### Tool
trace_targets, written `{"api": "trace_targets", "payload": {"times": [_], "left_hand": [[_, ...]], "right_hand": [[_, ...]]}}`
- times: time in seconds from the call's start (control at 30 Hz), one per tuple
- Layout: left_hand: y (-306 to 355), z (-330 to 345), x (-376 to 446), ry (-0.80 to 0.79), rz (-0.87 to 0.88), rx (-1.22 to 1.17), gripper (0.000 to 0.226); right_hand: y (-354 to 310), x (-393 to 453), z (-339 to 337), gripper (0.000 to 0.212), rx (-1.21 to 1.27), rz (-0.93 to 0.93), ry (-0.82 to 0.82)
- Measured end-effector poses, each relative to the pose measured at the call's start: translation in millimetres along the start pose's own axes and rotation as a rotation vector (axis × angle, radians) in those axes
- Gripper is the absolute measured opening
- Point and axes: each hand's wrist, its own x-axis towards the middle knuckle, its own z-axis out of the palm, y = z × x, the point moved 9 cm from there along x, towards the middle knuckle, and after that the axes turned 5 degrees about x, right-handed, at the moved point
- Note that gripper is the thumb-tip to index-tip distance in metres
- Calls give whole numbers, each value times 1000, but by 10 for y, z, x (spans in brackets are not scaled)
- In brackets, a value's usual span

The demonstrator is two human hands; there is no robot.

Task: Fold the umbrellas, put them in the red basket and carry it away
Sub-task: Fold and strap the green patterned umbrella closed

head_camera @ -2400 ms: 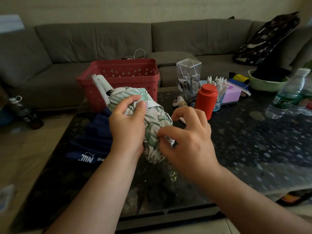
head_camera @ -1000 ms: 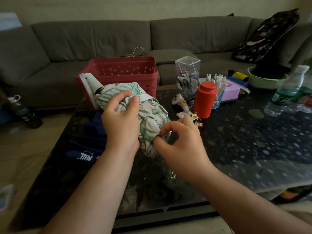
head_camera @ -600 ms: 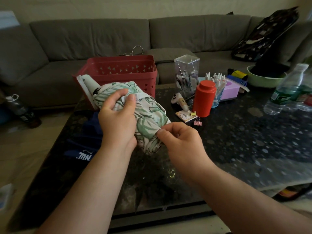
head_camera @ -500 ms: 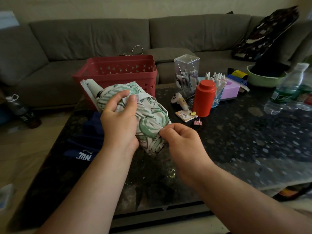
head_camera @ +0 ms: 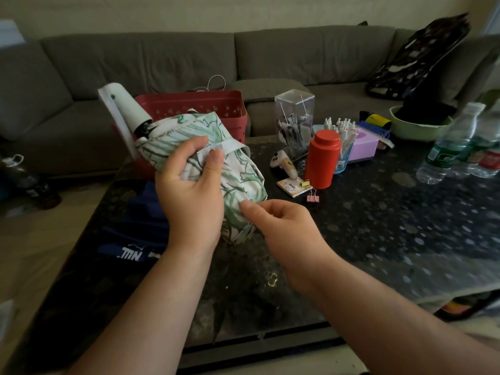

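A folded white umbrella with green leaf print (head_camera: pixel 238 174) is held above the dark table, its white handle (head_camera: pixel 123 106) pointing up and left. My left hand (head_camera: pixel 192 190) grips its bundled canopy, thumb pressing the white closing strap (head_camera: pixel 230 146). My right hand (head_camera: pixel 284 226) pinches the fabric near the lower tip. Behind the umbrella stands the red basket (head_camera: pixel 230 109) at the table's far edge. A dark blue umbrella (head_camera: pixel 135 231) lies flat on the table under my left arm.
On the table (head_camera: pixel 392 239) right of the basket stand a clear box (head_camera: pixel 295 120), a red canister (head_camera: pixel 322 158), a cup of pens (head_camera: pixel 341 136), a game controller (head_camera: pixel 284 162), a binder clip (head_camera: pixel 312 197), a green bowl (head_camera: pixel 416 128) and water bottles (head_camera: pixel 449 147). A grey sofa (head_camera: pixel 189 58) runs behind.
The umbrella has been lifted and tilted so its handle rises higher in front of the basket. My right hand has slid slightly down along the fabric near the tip.
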Motion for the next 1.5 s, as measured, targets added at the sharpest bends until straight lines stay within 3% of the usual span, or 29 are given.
{"api": "trace_targets", "payload": {"times": [0.2,0.37,0.53,0.67,0.73,0.8,0.93,1.07,1.17,1.27,1.4,1.5], "left_hand": [[-115,46,-26,-14,-202,-230,23],[-78,112,-19,-79,-240,-291,28],[-29,84,5,-153,-133,-84,30],[-34,153,-58,-277,-118,69,29],[24,231,-136,-380,-103,86,29],[109,312,-225,-481,-87,52,30],[208,400,-331,-600,-51,17,26],[251,487,-451,-744,-128,-134,47],[361,507,-493,-799,-94,-166,45],[449,539,-596,-889,-124,-243,42],[417,603,-839,-1027,-291,-386,43],[366,634,-961,-1078,-390,-499,44]], "right_hand": [[157,9,22,18,261,178,-18],[73,-5,7,23,198,157,-66],[-314,73,-258,41,-300,-62,0],[-810,6,-358,20,-378,-450,105],[-933,-30,-326,13,-406,-556,104],[-926,-18,-297,12,-448,-561,74],[-791,50,-307,30,-508,-495,30],[-744,119,-371,45,-403,-454,-1],[-713,141,-385,64,-215,-374,-104],[-756,102,-281,88,-102,-329,-349],[-688,-41,-46,73,-32,-201,-698],[-683,-73,-28,48,11,-232,-718]]}}
